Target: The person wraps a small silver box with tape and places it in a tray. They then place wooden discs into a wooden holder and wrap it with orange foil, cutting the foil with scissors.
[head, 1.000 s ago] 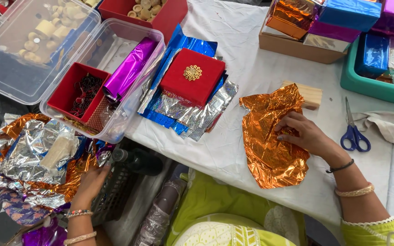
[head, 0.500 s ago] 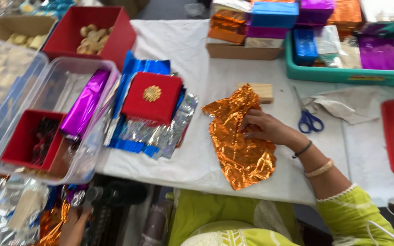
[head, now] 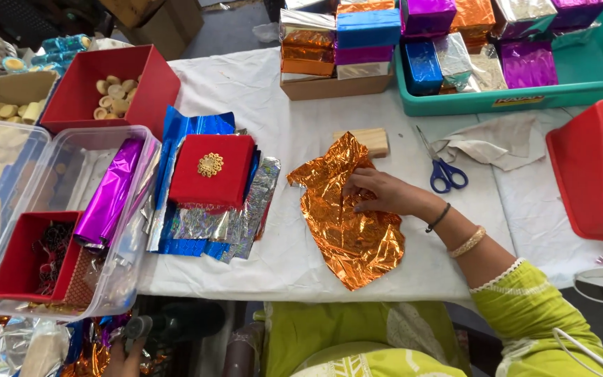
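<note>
On the white-covered table (head: 259,84), the right hand (head: 378,194) lies palm down on a crumpled sheet of orange foil (head: 347,223), its fingers spread and pressing the foil flat near the sheet's upper part. Just beyond the foil's top edge sits a small wooden block (head: 371,139), touching or nearly touching the sheet. To the right of the hand lie blue-handled scissors (head: 442,169), with a rumpled white cloth (head: 500,143) beside them. To the left of the foil a red box with a gold ornament (head: 212,171) rests on a stack of blue and silver foil sheets (head: 197,234). At the bottom left, below the table edge, the left hand (head: 125,352) shows only in part among loose foil, and I cannot tell whether it grips anything
</note>
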